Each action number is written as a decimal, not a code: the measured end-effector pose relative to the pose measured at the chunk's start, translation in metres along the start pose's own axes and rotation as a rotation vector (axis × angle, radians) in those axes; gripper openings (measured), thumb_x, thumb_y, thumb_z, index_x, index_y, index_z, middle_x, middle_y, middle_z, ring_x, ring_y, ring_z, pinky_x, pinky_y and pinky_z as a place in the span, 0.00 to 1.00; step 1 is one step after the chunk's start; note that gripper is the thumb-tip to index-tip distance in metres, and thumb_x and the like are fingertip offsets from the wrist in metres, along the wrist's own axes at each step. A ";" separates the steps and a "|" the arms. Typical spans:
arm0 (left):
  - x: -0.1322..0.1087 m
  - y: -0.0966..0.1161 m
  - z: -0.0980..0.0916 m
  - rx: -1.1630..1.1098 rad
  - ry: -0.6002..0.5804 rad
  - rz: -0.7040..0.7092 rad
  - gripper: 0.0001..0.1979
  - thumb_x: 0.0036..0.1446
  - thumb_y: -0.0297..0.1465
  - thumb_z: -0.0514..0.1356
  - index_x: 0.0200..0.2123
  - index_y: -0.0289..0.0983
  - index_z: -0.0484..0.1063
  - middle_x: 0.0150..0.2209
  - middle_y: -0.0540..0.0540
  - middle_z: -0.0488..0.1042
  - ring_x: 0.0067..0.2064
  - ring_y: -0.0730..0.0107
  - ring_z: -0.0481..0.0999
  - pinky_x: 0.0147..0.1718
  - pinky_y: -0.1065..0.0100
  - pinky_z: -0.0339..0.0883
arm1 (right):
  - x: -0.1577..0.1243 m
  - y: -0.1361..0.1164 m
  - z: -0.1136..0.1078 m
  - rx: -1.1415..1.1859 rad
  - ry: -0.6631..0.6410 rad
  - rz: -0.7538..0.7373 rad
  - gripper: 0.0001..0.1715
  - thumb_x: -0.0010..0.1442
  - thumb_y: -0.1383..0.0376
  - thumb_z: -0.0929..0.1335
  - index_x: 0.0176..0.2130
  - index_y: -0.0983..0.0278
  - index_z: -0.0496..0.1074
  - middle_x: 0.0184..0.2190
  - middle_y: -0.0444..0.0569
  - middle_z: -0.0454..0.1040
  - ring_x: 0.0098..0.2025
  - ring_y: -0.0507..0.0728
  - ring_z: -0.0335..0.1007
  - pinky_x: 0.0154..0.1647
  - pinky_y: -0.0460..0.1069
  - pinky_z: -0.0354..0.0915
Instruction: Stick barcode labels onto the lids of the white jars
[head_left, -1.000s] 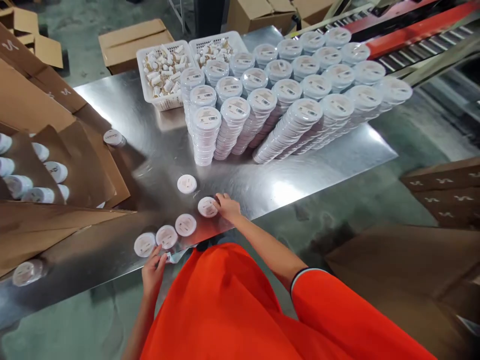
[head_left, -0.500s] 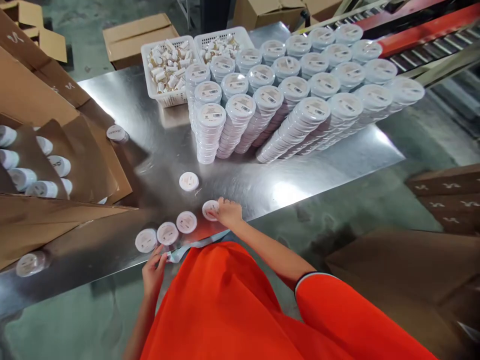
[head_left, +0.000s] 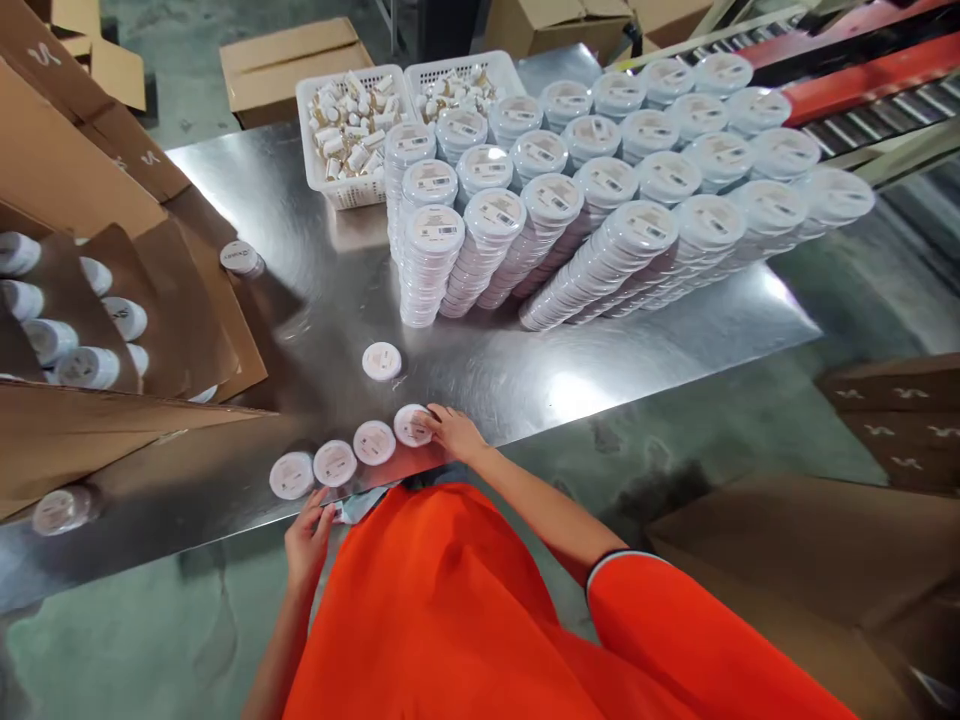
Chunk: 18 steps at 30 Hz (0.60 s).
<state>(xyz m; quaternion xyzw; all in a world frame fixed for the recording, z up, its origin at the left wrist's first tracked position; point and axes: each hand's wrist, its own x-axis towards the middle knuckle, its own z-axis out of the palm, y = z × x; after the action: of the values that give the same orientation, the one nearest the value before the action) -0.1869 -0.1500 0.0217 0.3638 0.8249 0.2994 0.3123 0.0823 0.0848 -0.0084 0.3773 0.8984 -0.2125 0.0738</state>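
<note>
My right hand (head_left: 456,433) rests its fingertips on a flat round white-lidded container (head_left: 412,425) near the steel table's front edge. In a row to its left lie several matching labelled containers, including one (head_left: 334,463) close to my left hand (head_left: 309,535). My left fingers reach the table edge beside a crumpled strip of clear plastic film (head_left: 347,510), and any grip on it is hidden. Another container (head_left: 382,361) lies alone farther in. Behind stand tall stacks of these containers (head_left: 435,260), some leaning over in long rows (head_left: 600,265).
Two white plastic baskets (head_left: 352,138) of small cream-coloured pieces stand behind the stacks. Open cardboard boxes (head_left: 127,310) holding white containers crowd the table's left side. A roller conveyor (head_left: 877,100) with a red rail runs at the upper right. Cardboard boxes (head_left: 802,560) stand at the lower right.
The whole view has drifted, with the table and stacks shifting right in the picture. My right fingers stay on the same container, and my left hand stays at the table edge.
</note>
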 end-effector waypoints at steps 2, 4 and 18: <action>-0.001 0.001 0.000 0.000 0.002 -0.015 0.21 0.53 0.51 0.58 0.23 0.41 0.79 0.54 0.41 0.77 0.61 0.48 0.70 0.62 0.50 0.60 | 0.002 0.000 0.005 0.017 0.014 -0.020 0.31 0.64 0.67 0.65 0.65 0.54 0.61 0.64 0.53 0.63 0.55 0.63 0.66 0.53 0.56 0.64; -0.002 0.003 0.000 0.001 0.000 -0.029 0.21 0.52 0.50 0.58 0.23 0.41 0.79 0.54 0.42 0.77 0.60 0.48 0.71 0.61 0.51 0.61 | 0.003 0.002 0.008 0.048 0.020 -0.058 0.31 0.65 0.68 0.64 0.65 0.54 0.61 0.65 0.53 0.62 0.56 0.63 0.66 0.54 0.56 0.64; -0.025 0.019 -0.004 -0.026 0.157 -0.135 0.23 0.50 0.52 0.58 0.25 0.39 0.79 0.51 0.39 0.79 0.52 0.50 0.78 0.52 0.55 0.70 | 0.137 -0.017 -0.062 0.126 0.135 -0.018 0.46 0.54 0.77 0.66 0.68 0.61 0.53 0.72 0.56 0.43 0.69 0.68 0.47 0.62 0.62 0.58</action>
<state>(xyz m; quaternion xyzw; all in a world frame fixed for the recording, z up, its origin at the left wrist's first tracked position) -0.1686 -0.1607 0.0455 0.2788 0.8654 0.3160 0.2711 -0.0243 0.1897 0.0132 0.3865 0.8896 -0.2432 -0.0127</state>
